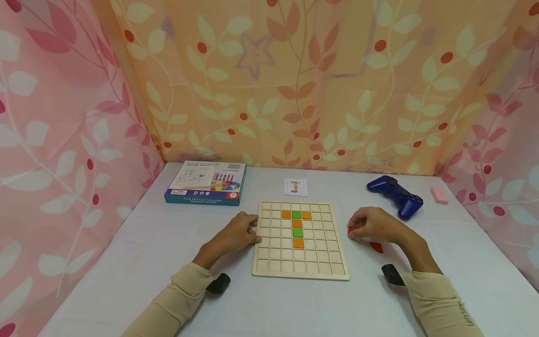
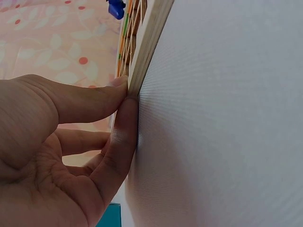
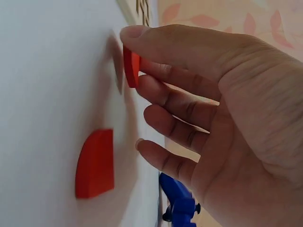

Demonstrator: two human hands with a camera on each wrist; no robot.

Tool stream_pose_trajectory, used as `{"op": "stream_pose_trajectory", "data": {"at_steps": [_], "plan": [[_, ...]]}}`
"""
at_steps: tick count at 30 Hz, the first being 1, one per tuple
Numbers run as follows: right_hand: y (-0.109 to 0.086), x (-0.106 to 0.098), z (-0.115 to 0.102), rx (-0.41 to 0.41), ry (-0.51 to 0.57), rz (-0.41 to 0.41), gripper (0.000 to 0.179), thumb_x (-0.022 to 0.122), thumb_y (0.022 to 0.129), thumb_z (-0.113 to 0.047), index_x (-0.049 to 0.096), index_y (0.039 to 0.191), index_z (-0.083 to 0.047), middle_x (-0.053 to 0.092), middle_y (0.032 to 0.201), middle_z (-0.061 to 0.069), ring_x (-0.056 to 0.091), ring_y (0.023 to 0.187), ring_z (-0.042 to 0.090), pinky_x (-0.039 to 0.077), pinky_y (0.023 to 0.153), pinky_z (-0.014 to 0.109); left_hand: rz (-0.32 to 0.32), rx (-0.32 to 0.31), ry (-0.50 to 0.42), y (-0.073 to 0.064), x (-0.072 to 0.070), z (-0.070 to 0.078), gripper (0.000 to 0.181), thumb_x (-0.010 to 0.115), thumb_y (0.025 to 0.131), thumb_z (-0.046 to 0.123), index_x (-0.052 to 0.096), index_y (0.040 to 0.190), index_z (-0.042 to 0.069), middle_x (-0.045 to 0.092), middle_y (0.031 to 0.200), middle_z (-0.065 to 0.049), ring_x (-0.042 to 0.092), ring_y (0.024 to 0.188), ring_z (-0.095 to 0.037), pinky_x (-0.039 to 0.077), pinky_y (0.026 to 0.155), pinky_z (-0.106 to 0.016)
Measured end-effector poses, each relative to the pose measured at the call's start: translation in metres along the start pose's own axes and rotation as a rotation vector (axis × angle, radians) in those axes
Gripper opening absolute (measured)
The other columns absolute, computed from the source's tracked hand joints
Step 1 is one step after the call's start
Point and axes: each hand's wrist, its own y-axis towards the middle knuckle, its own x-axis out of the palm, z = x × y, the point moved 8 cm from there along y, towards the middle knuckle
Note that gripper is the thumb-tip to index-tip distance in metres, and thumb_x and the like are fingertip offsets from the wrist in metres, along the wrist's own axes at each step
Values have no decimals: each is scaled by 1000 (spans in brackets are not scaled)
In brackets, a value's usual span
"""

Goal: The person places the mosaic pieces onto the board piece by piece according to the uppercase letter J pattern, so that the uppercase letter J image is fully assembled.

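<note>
My left hand (image 1: 235,232) pinches the left edge of a wooden grid board (image 1: 274,267) between thumb and index finger, as the left wrist view shows closely. Set in the board's cells are several orange tiles (image 1: 298,243) and two green tiles (image 1: 297,232), in a T shape. To the right of the board, my right hand (image 1: 375,225) holds a red block (image 3: 131,68) between thumb and fingertips, close over the white tabletop. A second red block (image 3: 96,164), with one curved side, lies on the table below that hand.
A small pattern card (image 1: 295,186) lies behind the board. At the back left is a flat cardboard box (image 1: 205,183). On the right sit a blue game controller (image 1: 395,196) and a pink block (image 1: 440,195). Patterned curtains (image 1: 269,84) border the table.
</note>
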Motion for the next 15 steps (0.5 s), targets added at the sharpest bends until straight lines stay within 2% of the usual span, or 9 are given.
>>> {"op": "stream_pose_trajectory", "data": {"at_steps": [4, 8, 15], "plan": [[1, -2, -14, -58, 4, 27, 23, 88, 86, -30, 81, 101, -14, 70, 96, -3, 57, 91, 19, 48, 79, 36, -3, -3, -6, 0, 0, 0, 68, 83, 91, 5, 52, 151, -7, 58, 116, -13, 58, 97, -20, 54, 88, -34], [2, 0, -30, -119, 24, 28, 23, 88, 87, -30, 82, 103, -15, 72, 98, -5, 59, 93, 18, 48, 81, 34, -5, -8, -3, 1, 1, -1, 69, 83, 91, 6, 51, 151, -7, 58, 116, -12, 58, 97, -20, 54, 88, -33], [6, 16, -57, -183, 44, -29, 22, 86, 90, -31, 82, 106, -17, 72, 101, -6, 59, 96, 19, 49, 86, 36, -4, -3, 1, 1, 0, -1, 69, 83, 91, 6, 51, 151, -7, 57, 116, -12, 58, 96, -19, 53, 86, -33]]}}
